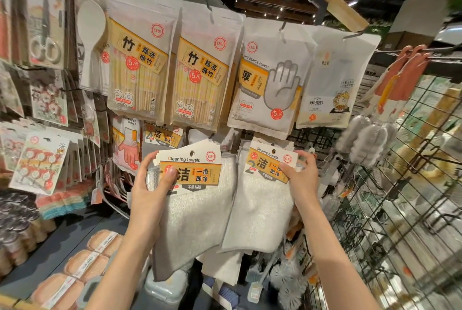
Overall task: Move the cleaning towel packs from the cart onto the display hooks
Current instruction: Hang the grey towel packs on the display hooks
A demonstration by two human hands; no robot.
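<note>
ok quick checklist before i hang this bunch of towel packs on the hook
1. Left hand grips the held towel packs by the header cards: ok.
2. Hang hole in the front card uncovered: ok.
3. Cards in the bunch lined up: not ok, they are fanned out.
4. Right hand steadies the hung towel packs alongside: ok.
5. Free hook visible for the bunch: cannot tell, hidden behind the packs.

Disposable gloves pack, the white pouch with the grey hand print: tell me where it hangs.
In the head view the white disposable gloves pouch hangs upper centre-right, between the right bamboo chopsticks pack and a white cartoon-labelled pouch, above the right-hand cleaning towels pack.
</note>
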